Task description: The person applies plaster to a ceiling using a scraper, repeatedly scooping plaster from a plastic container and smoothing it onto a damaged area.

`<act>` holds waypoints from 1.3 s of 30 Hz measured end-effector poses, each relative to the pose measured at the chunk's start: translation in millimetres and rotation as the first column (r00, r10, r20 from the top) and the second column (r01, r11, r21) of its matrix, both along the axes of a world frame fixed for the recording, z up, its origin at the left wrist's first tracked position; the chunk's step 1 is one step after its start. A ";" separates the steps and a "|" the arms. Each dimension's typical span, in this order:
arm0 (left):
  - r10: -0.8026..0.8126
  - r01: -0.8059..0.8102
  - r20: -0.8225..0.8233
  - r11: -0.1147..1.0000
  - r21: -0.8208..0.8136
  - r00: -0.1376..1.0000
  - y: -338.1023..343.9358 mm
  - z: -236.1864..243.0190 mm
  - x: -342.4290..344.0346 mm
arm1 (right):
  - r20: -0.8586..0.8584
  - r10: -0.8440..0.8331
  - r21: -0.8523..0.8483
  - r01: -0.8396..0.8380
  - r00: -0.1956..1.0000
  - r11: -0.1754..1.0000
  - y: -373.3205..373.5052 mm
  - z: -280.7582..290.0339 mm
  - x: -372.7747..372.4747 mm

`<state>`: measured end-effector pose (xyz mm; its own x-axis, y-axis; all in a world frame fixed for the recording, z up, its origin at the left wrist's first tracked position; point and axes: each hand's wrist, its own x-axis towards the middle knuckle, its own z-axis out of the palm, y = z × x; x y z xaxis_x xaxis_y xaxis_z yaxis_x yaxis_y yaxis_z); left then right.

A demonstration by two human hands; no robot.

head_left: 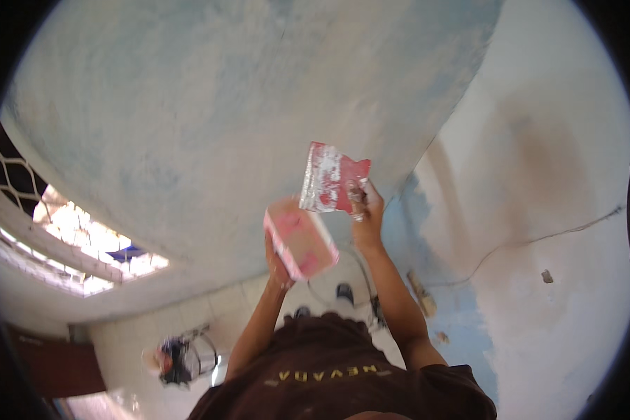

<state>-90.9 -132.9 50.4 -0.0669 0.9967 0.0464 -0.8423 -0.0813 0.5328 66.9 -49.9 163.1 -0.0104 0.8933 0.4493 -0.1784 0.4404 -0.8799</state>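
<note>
My left hand (276,269) grips a pink rectangular tub (304,241) with some pale residue inside, its fingers wrapped along the left side. In my right hand (364,206) is a wide red scraper (344,170), its blade partly coated in white material and held just above and right of the tub. White smears show on the fingers of this hand. Behind both hands rises a wall (238,105) with patchy pale blue and off-white coating.
A grilled window (77,234) is at the left, a dark red-brown panel (56,360) below it. A cluttered metal-framed item (185,357) stands on the tiled floor (119,336). The right wall (539,329) carries a loose cable (504,245). My shoe (344,292) shows below.
</note>
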 end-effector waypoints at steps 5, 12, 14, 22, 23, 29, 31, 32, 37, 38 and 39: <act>0.033 -0.017 0.136 0.992 -0.123 0.990 -20.8 -17.7 -12.4 | 0.088 0.028 -0.257 -0.004 0.996 0.966 -63.1 -56.2 16.0; -0.058 0.097 0.195 0.975 -0.199 0.979 -43.9 -35.0 -3.8 | 0.148 -0.110 -0.273 0.148 0.983 0.951 -102.9 -68.9 31.4; -0.074 0.115 0.182 0.967 -0.227 0.980 -45.8 -37.2 -2.9 | 0.248 -0.028 -0.231 0.088 0.968 0.969 -106.3 -79.9 49.5; -0.163 0.202 0.176 0.951 -0.232 0.971 -36.8 -56.5 -2.4 | -0.172 0.285 -0.239 -0.320 0.943 0.917 -114.2 -87.4 62.1; -0.162 0.207 0.194 0.949 -0.239 0.967 -33.5 -58.4 0.1 | -0.114 0.276 -0.221 -0.295 0.954 0.929 -113.2 -86.3 64.4; -0.299 0.338 0.230 0.929 -0.151 0.926 -16.9 -51.9 7.1 | -0.371 0.321 -0.237 -0.423 0.872 0.875 -115.9 -87.6 65.4; -0.265 0.295 0.148 0.924 -0.243 0.953 -10.7 -47.0 12.2 | -0.339 0.289 -0.287 -0.391 0.895 0.874 -117.3 -109.5 75.1; -0.247 0.267 0.103 0.920 -0.287 0.963 -8.4 -44.4 13.4 | -0.307 0.064 -0.418 -0.195 0.950 0.887 -119.6 -129.0 77.5; -0.267 0.291 0.124 0.921 -0.258 0.956 2.5 -42.3 16.3 | -0.349 0.159 -0.535 -0.336 0.923 0.775 -106.1 -138.3 96.5; -0.281 0.307 0.133 0.917 -0.254 0.950 7.9 -39.1 18.6 | -0.278 0.104 -0.541 -0.246 0.955 0.804 -101.9 -136.2 96.7; -0.278 0.291 0.086 0.921 -0.259 0.957 10.8 -35.3 21.5 | -0.203 0.046 -0.547 -0.152 0.978 0.823 -98.3 -134.2 97.1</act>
